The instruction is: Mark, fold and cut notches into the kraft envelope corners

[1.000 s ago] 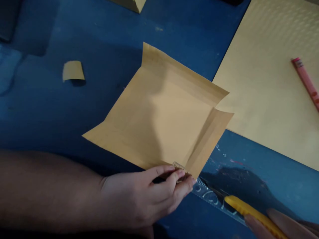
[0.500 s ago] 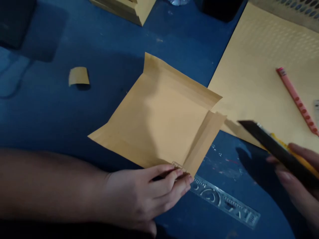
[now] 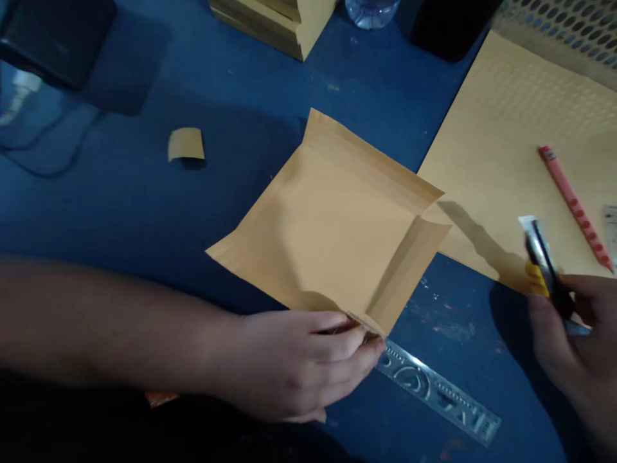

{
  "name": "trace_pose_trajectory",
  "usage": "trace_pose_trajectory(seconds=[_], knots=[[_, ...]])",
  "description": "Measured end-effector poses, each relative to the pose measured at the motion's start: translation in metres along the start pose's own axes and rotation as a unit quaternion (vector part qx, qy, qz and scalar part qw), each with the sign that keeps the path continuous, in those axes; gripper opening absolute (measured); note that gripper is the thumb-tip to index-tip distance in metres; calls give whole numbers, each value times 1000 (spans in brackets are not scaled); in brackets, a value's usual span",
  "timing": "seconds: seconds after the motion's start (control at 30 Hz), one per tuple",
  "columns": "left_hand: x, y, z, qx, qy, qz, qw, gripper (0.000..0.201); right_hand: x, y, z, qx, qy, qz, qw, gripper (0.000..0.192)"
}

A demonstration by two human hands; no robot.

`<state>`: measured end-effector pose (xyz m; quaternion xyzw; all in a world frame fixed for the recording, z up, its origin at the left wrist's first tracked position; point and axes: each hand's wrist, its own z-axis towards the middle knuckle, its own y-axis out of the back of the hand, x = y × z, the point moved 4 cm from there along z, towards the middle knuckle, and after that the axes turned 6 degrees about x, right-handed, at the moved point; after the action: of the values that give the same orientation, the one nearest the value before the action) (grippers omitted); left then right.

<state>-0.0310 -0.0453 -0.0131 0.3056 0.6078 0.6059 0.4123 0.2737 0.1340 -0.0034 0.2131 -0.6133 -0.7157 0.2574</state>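
Note:
A brown kraft paper sheet point(image 3: 337, 225) with raised, creased flaps lies on the blue table. My left hand point(image 3: 303, 366) curls over its near corner, fingertips pressing a clear stencil ruler point(image 3: 438, 392) there. Part of the ruler is hidden under those fingers; the rest sticks out to the lower right. At the right, my right hand point(image 3: 578, 347) grips a yellow and black utility knife point(image 3: 542, 263) above the table. Its front end points up and away from me, apart from the creased sheet. I cannot tell whether its blade is out.
A larger kraft sheet point(image 3: 482, 128) lies at the right, with a red pencil point(image 3: 576, 206) on it. A small paper scrap point(image 3: 186, 143) lies left. Farther back are a folded cardboard piece point(image 3: 270, 29), a clear bottle point(image 3: 371, 13), and a dark box point(image 3: 58, 42) with a cable.
My right hand has turned the knife from pointing left to pointing upward. My left hand stays at the paper's corner. The view has shifted, so most things appear farther right.

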Motion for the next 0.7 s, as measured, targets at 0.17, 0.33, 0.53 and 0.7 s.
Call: trace_pose_trajectory(seconds=[0.17, 0.33, 0.53, 0.7], knots=[[-3, 0, -1, 5, 4, 11, 1000, 54, 6, -4, 5, -74, 52, -96, 991, 55], [-4, 1, -4, -25, 7, -9, 1000, 57, 57, 10, 1, -134, 249, -5, 959, 90], [-5, -4, -5, -10, 8, 1, 1000, 64, 136, 11, 27, -22, 323, 12, 946, 49], [-5, -4, -5, -18, -6, 5, 1000, 64, 158, 11, 47, -14, 357, 34, 933, 16]])
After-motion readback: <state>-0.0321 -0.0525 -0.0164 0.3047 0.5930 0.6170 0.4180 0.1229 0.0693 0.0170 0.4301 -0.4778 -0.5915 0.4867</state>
